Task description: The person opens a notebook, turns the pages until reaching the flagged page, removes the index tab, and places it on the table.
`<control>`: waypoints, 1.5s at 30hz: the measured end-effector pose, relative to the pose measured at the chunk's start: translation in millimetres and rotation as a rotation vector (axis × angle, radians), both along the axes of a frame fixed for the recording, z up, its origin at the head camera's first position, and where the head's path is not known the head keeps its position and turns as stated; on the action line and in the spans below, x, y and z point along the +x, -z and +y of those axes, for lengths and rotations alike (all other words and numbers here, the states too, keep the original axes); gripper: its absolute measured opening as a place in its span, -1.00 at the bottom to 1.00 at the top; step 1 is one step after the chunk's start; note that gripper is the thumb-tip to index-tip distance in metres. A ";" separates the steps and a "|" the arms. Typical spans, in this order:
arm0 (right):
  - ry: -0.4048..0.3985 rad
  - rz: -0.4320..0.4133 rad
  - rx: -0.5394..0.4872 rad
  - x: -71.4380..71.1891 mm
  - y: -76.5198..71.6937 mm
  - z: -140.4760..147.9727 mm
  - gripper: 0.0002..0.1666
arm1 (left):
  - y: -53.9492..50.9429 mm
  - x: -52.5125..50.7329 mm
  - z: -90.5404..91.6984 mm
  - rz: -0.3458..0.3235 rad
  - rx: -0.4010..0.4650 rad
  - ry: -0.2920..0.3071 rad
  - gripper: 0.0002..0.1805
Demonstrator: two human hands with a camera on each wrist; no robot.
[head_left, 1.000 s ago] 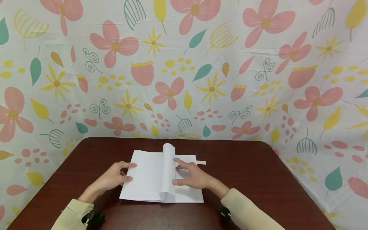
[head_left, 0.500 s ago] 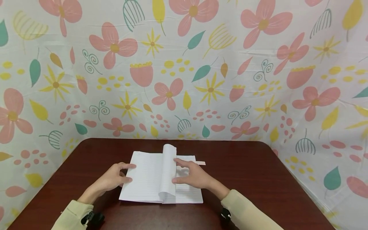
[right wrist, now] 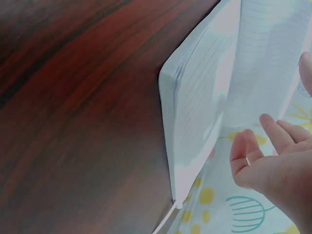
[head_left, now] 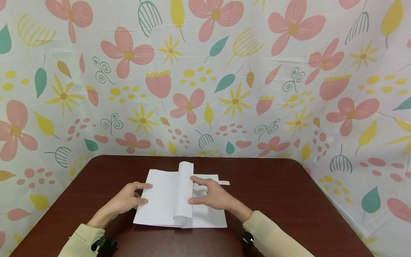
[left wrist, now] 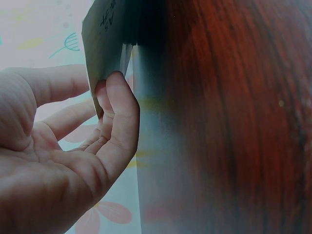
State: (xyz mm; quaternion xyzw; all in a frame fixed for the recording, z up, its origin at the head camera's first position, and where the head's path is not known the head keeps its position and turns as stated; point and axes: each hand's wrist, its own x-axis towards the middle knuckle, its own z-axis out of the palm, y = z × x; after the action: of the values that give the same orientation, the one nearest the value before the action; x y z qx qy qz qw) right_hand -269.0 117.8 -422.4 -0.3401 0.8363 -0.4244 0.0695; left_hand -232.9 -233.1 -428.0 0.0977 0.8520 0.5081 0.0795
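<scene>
Nearby, the left hand grips an open white lined-paper notebook on the dark-red wooden desk. The right hand, fingers spread, touches a curled white page.

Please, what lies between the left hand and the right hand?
In the head view, the left page and curled paper of the open notebook lie between the left hand and right hand.
</scene>
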 end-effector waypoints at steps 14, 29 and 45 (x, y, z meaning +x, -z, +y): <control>0.028 -0.002 0.048 -0.2 -1.9 -20.5 0.03 | -0.2 0.0 -0.4 -0.004 0.004 0.014 -0.43; 0.039 -0.016 0.098 -1.5 1.9 -37.2 0.24 | -0.2 0.1 -1.3 0.004 0.016 0.031 -0.43; 0.137 -0.014 0.237 4.8 1.4 -50.6 0.30 | 0.0 -0.5 -0.2 -0.001 0.012 0.016 -0.42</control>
State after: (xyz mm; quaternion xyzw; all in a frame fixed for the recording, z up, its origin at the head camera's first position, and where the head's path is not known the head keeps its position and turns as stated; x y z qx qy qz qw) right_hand -264.2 67.2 -423.7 -0.2685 0.9014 -0.3286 0.0859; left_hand -233.4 -233.3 -428.1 0.1045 0.8482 0.5126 0.0835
